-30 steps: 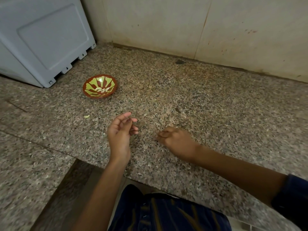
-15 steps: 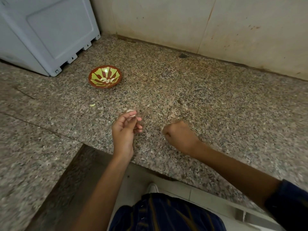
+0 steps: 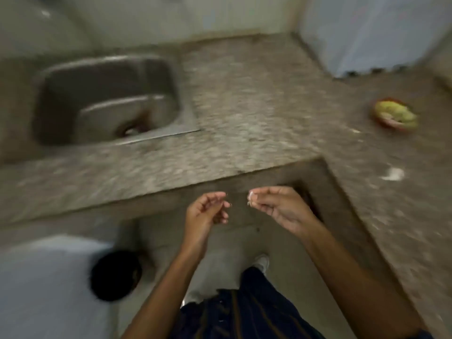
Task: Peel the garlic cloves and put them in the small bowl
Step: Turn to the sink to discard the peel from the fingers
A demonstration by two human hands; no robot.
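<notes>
Speckled granite counter [image 3: 244, 113] wraps an inner corner with a steel sink [image 3: 107, 99] at left and the small bowl [image 3: 395, 115] far right, well apart from both hands held off its edge over the floor (blurred view): left hand [image 3: 204, 214] loosely curled, empty; right hand [image 3: 276, 204] pinching a pale garlic clove [image 3: 251, 195].

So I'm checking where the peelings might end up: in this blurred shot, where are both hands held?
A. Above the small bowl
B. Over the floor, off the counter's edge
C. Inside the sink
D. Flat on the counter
B: the left hand and right hand hang in front of the counter edge, with floor below; the small bowl sits far to the right.
</notes>
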